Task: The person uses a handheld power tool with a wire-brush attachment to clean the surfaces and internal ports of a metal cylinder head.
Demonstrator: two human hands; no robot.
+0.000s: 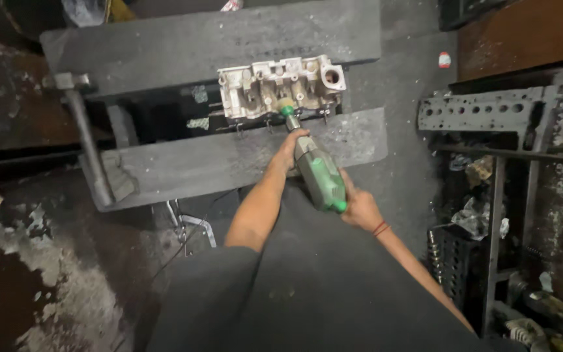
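Note:
A light metal cylinder head [281, 88] rests across the gap between two dark, grimy beams [229, 163]. A green power tool [317, 173] points at it, its socket tip [287, 111] touching the casting's near edge. My left hand [290, 148] grips the front of the tool just behind the tip. My right hand [358, 205] holds the rear handle of the tool; a red band is on that wrist.
A sledgehammer [83, 124] leans on the left end of the beams. Another grey engine block [483, 111] sits on a metal rack at the right, with scrap parts [483, 215] below. A wrench [187, 225] lies on the dirty floor.

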